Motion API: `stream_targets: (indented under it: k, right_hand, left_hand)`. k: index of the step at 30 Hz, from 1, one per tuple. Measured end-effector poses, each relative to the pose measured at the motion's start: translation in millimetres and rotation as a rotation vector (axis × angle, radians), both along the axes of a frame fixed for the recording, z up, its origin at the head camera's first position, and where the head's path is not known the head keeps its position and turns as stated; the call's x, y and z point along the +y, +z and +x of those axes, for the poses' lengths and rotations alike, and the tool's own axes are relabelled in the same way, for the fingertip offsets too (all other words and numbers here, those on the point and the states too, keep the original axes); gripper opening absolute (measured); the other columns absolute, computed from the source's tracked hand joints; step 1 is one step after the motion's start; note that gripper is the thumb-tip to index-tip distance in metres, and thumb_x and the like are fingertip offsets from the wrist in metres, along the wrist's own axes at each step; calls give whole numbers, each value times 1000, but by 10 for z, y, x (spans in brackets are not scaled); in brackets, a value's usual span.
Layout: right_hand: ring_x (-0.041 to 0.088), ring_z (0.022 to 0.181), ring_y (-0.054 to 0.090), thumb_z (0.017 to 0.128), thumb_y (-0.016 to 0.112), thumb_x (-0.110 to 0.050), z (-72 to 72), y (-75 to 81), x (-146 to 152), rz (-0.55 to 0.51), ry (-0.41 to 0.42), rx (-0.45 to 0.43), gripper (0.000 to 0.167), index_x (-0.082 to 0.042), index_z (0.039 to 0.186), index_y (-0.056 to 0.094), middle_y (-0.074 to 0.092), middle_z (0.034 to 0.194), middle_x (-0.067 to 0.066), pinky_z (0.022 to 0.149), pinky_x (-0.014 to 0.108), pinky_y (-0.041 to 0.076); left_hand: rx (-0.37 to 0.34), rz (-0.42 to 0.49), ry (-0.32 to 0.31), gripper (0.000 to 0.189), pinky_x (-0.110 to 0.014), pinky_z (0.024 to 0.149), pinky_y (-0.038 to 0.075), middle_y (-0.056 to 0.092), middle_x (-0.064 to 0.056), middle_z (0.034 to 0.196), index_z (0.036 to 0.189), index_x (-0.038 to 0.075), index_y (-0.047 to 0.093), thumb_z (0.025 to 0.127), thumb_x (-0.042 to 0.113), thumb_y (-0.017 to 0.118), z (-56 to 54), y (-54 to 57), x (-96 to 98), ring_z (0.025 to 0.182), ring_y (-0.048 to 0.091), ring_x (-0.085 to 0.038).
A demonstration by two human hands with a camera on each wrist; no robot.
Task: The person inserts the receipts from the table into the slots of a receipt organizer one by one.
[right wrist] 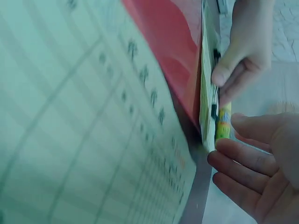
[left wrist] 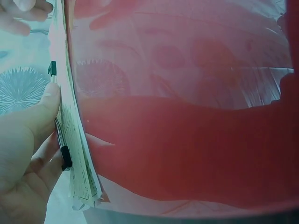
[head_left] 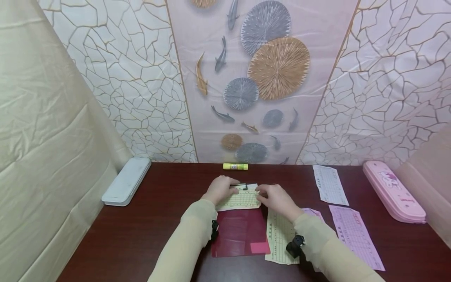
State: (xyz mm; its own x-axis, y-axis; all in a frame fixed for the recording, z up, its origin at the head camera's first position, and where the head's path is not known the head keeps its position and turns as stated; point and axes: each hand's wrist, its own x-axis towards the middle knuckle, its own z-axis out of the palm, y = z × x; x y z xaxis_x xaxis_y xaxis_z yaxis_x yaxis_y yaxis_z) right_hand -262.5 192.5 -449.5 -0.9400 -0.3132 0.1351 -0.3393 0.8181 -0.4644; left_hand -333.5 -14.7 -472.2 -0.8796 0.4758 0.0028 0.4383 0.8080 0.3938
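Thumb and fingers of the left hand (head_left: pixel 221 190) pinch a black-ended metal clip (left wrist: pixel 60 135) along the far edge of a stack of printed pale-yellow forms (head_left: pixel 241 199). At the stack's right end, the right hand (head_left: pixel 278 199) has its thumb and fingers apart, with the fingertips at the corner; whether they touch the paper I cannot tell. The stack is at the middle of the dark reddish-brown table (head_left: pixel 158 235), just beyond a translucent red plastic cover (head_left: pixel 239 231), which extends toward the person and bears a pink label (head_left: pixel 260 247) at its near right corner.

Under the right forearm, beside the cover, lies a loose pale-yellow form (head_left: pixel 278 239). Farther right are 2 lilac forms, 1 mostly hidden by the sleeve and 1 in full view (head_left: pixel 356 235), and beyond them a whitish form (head_left: pixel 330 185). A pink zippered pencil case (head_left: pixel 394 190) with a cartoon print lies at the right edge, and a white case (head_left: pixel 127 182) at the left. Beyond the stack, a yellow glue stick (head_left: pixel 235 167) lies on its side near the patterned cloth backdrop (head_left: pixel 278 68).
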Motion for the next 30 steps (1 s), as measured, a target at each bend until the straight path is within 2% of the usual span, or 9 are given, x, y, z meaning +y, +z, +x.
stream_targets:
  k: [9, 17, 24, 30]
  right_hand:
    - [28, 99, 65, 87, 68, -11, 6, 42, 400, -6, -29, -3, 28, -1, 114, 67, 68, 109, 13, 82, 42, 54]
    - [35, 102, 63, 85, 70, -9, -53, -31, 781, 91, -61, 102, 24, 1, 107, 69, 68, 105, 17, 86, 49, 51]
    - [41, 105, 59, 85, 68, -6, -99, -5, 1105, 101, -125, 71, 26, 5, 109, 67, 66, 108, 22, 89, 53, 48]
    - [44, 104, 58, 85, 67, -6, -116, -5, 1398, 107, -130, 61, 28, 8, 109, 65, 65, 108, 26, 88, 56, 46]
  left_hand:
    - [28, -8, 3, 35, -32, 91, 51, 68, 4, 115, 120, 22, 68, 86, 30, 69, 15, 2, 18, 108, 62, -16]
    - [36, -34, -1, 33, -32, 92, 50, 69, 5, 114, 119, 24, 69, 87, 30, 69, 11, -8, 14, 108, 62, -16]
    - [49, -44, -2, 33, -33, 93, 50, 68, 5, 114, 120, 24, 69, 87, 30, 69, 12, 19, 13, 109, 62, -17]
    - [50, -43, -2, 33, -32, 92, 50, 68, 5, 115, 120, 24, 69, 87, 30, 69, 11, 23, 20, 110, 61, -17]
